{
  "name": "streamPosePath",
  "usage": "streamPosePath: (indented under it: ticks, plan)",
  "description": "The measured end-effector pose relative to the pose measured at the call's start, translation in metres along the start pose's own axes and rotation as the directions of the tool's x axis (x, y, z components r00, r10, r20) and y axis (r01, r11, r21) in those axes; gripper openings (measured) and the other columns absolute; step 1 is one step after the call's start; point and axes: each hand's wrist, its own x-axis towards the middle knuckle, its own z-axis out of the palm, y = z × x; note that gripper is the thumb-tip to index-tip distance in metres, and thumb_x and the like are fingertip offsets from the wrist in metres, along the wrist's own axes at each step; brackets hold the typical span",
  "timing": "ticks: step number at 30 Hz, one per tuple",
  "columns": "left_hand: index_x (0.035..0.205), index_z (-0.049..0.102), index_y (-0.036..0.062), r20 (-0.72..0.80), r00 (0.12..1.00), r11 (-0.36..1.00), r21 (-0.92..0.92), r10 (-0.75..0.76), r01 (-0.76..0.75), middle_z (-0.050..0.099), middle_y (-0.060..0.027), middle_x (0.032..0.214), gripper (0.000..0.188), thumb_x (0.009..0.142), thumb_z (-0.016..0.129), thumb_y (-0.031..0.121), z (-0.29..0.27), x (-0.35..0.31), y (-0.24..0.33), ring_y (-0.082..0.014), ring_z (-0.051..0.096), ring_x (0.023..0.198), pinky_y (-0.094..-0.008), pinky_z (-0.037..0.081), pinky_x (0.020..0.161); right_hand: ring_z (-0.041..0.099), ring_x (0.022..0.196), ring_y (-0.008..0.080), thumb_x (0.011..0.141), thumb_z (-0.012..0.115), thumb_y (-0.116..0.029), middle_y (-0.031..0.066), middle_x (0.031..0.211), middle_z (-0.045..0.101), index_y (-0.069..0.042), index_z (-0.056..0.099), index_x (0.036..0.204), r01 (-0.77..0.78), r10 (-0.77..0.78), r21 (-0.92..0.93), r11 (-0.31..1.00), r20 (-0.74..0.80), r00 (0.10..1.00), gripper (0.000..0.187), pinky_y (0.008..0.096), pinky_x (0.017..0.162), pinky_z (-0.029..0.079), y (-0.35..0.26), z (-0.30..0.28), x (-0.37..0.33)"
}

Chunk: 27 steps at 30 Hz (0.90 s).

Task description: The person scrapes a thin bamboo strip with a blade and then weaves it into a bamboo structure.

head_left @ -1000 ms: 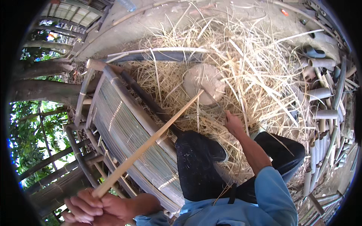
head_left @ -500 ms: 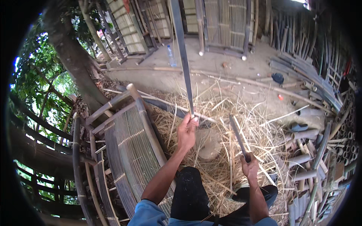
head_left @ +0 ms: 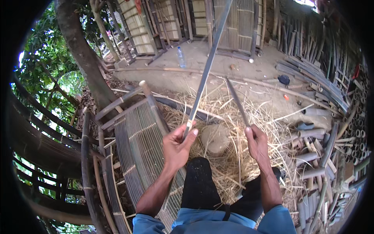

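My left hand (head_left: 177, 146) is closed around a long, dark split bamboo strip (head_left: 204, 78). The strip slants up and to the right, past the top of the picture, and shows a pale patch at a joint just above my thumb. In my right hand (head_left: 258, 142) is a long knife (head_left: 237, 99), its narrow dark blade pointing up and slightly left; the fingers hide its handle. Blade and strip are apart. Below and between the hands stands a round wooden chopping block (head_left: 215, 139) among pale bamboo shavings (head_left: 249, 156).
A bamboo slat bench (head_left: 136, 132) stands close on my left. Cut bamboo tubes (head_left: 309, 158) and poles are piled at right. A plastic bottle (head_left: 181, 57) stands on the ground ahead, near slatted bamboo panels (head_left: 235, 27). A long pole (head_left: 272, 86) lies across the ground.
My left hand has moved left and nearer to me, and the strip's upper part now leans right. My right hand has risen away from me, bringing the knife up.
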Motion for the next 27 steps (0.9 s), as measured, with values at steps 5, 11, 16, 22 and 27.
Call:
streamPosePath:
  ticks: [5,11,16,22,27]
  plan:
    - [0.123,0.069,-0.0018,0.133,0.962,0.966,-0.073,-0.238,0.249,0.061,0.0077,0.088,0.027,0.097,0.067,0.002,0.008,-0.042,-0.016,0.0008,0.048,0.073,-0.0174,0.037,0.061,0.053,0.046,0.0234,0.094,0.063,-0.057,0.0105,0.052,0.053,-0.001,0.064,0.080,0.105,-0.076,-0.174,0.979,0.165,0.983,0.058,0.0425,0.048,0.044,-0.033,0.008,-0.021]
    - [0.119,0.069,-0.0027,0.201,0.936,0.946,-0.094,-0.288,0.311,0.061,0.0067,0.089,0.022,0.098,0.066,0.003,0.011,-0.066,-0.022,0.0010,0.046,0.075,-0.0170,0.036,0.062,0.063,0.047,0.0318,0.090,0.060,-0.068,0.0157,0.052,0.058,-0.002,0.063,0.074,0.236,-0.168,-0.277,0.931,0.248,0.954,0.067,0.0458,0.049,0.050,-0.037,0.002,-0.032]
    - [0.117,0.070,-0.0019,0.243,0.902,0.925,-0.041,-0.358,0.378,0.059,0.0072,0.086,0.020,0.098,0.065,0.004,0.013,-0.072,-0.016,0.0004,0.046,0.074,-0.0176,0.036,0.061,0.064,0.049,0.0357,0.090,0.061,-0.066,0.0172,0.054,0.060,-0.001,0.065,0.076,0.426,-0.303,-0.281,0.860,0.391,0.869,0.066,0.0462,0.050,0.051,-0.034,0.000,-0.045]
    - [0.116,0.070,0.0006,0.261,0.875,0.911,0.060,-0.408,0.407,0.055,0.0093,0.079,0.019,0.098,0.067,0.006,0.012,-0.082,-0.017,0.0003,0.043,0.070,-0.0181,0.034,0.059,0.063,0.052,0.0383,0.090,0.063,-0.064,0.0195,0.053,0.057,-0.001,0.068,0.086,0.318,-0.209,-0.373,0.872,0.303,0.930,0.063,0.0471,0.053,0.051,-0.019,-0.005,-0.036]
    - [0.113,0.071,0.0002,0.264,0.844,0.885,0.139,-0.466,0.445,0.056,0.0098,0.078,0.019,0.095,0.070,0.006,-0.011,-0.112,-0.020,-0.0002,0.046,0.070,-0.0184,0.036,0.059,0.062,0.048,0.0310,0.094,0.054,-0.068,0.0164,0.052,0.058,-0.001,0.074,0.096,0.129,-0.026,-0.415,0.900,0.244,0.969,0.070,0.0463,0.051,0.052,0.019,-0.030,0.009]
